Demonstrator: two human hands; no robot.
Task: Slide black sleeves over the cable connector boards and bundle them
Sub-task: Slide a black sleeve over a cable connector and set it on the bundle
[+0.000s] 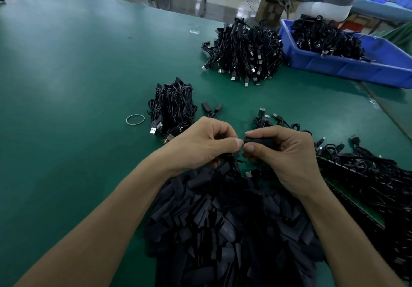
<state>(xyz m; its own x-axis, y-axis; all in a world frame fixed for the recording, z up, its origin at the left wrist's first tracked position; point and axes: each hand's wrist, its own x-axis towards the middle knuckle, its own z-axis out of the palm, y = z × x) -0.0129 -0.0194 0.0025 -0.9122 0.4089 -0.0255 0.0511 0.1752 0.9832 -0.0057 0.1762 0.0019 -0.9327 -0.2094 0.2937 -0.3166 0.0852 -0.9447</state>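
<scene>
Black sleeves [223, 231] lie heaped in the lower centre of the frame, a wide pile of short, flat, matte tube pieces overlapping at every angle on a smooth green table [66, 75]. Both forearms reach over this pile, and the hands meet just above its top edge.

Right of the pile, at the right edge of the frame, loose black cables [367, 175] sprawl in a glossy tangle over a long strip of green connector boards [347, 199]. In the upper right sits a blue plastic bin [356, 68] with more cables in it, and just left of it a large mound of cables [245, 50] with silver USB plugs poking out. A smaller bundle [171, 108] stands at centre left, above the left hand.

The right hand [287, 157] is closed around one sleeve [256, 141], thumb below and fingers curled over it, so only the rounded open end shows, pointing left. The left hand [200, 144] is curled shut with thumb and forefinger pinched at that open end; something small and dark sits in the pinch, too hidden to identify.

A thin pale rubber band [135, 119], a plain loop, lies flat on the table left of the small bundle.
</scene>
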